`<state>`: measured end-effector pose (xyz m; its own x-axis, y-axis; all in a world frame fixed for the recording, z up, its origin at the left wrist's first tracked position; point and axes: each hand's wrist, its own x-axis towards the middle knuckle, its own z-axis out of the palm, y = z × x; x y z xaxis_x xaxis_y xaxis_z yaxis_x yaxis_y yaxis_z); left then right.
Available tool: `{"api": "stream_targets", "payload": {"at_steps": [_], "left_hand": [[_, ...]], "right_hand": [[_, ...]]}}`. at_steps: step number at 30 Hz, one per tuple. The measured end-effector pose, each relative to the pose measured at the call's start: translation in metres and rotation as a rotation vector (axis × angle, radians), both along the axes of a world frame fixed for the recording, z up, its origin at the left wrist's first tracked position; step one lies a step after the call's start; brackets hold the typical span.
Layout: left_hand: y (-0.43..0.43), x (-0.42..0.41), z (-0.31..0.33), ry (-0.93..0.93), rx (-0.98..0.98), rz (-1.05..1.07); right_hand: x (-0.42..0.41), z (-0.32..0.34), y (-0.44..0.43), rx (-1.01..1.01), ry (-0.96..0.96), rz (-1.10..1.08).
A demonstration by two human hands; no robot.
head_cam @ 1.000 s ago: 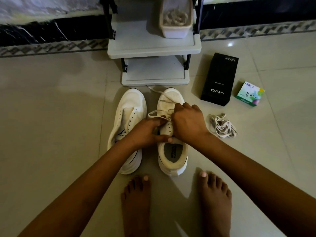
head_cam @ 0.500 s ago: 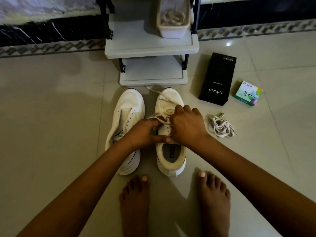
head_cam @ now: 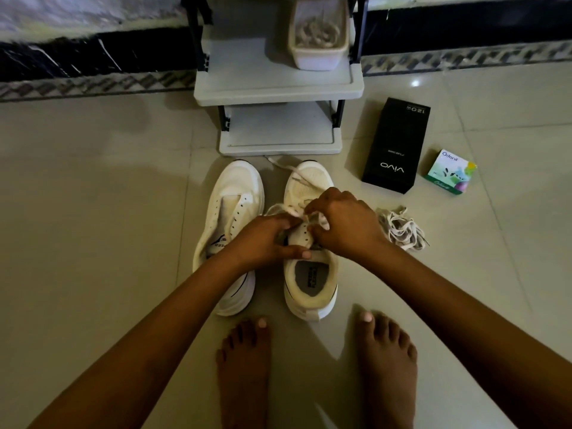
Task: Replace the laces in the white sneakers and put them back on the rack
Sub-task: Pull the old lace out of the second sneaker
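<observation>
Two white sneakers stand side by side on the tiled floor before a grey rack (head_cam: 278, 94). The left sneaker (head_cam: 230, 212) has bare eyelets and no lace. The right sneaker (head_cam: 309, 283) carries a white lace (head_cam: 288, 168) that trails over its toe. My left hand (head_cam: 266, 239) holds the right sneaker's eyelet flap, thumb along its collar. My right hand (head_cam: 343, 222) pinches the lace over the eyelets. A loose bundle of laces (head_cam: 402, 227) lies on the floor to the right.
A white tub (head_cam: 315, 57) of laces sits on the rack's upper shelf. A black box (head_cam: 396, 147) and a small green box (head_cam: 450, 171) lie at right. My bare feet (head_cam: 244, 366) stand just behind the sneakers.
My right hand has shifted slightly and its fingers have re-pinched the lace at the eyelets. My left hand stays on the right sneaker. The sneakers have not moved.
</observation>
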<state>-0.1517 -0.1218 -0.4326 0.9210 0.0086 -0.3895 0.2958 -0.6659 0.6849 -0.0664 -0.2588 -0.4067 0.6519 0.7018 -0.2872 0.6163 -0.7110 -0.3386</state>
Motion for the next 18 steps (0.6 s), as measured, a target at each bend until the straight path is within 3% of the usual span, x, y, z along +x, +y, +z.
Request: {"api": "stream_targets", "payload": {"at_steps": [8, 10, 13, 14, 16, 18], "left_hand": [[0.0, 0.001, 0.0, -0.004, 0.03, -0.025], [0.0, 0.001, 0.0, 0.004, 0.038, -0.015], [0.001, 0.0, -0.002, 0.014, 0.039, 0.015], [0.001, 0.0, -0.002, 0.01, 0.037, 0.013], [0.001, -0.001, -0.003, -0.004, 0.031, -0.002], [0.0, -0.001, -0.002, -0.01, 0.018, -0.004]], "right_hand": [[-0.004, -0.005, 0.009, -0.161, -0.3, 0.154], [-0.004, 0.0, 0.011, -0.104, -0.237, 0.132], [0.003, 0.02, 0.011, 0.145, 0.205, -0.093], [0.006, 0.025, 0.011, 0.226, 0.274, -0.12], [0.009, 0.026, 0.011, 0.263, 0.227, -0.109], [0.007, 0.021, 0.01, 0.138, 0.138, -0.049]]}}
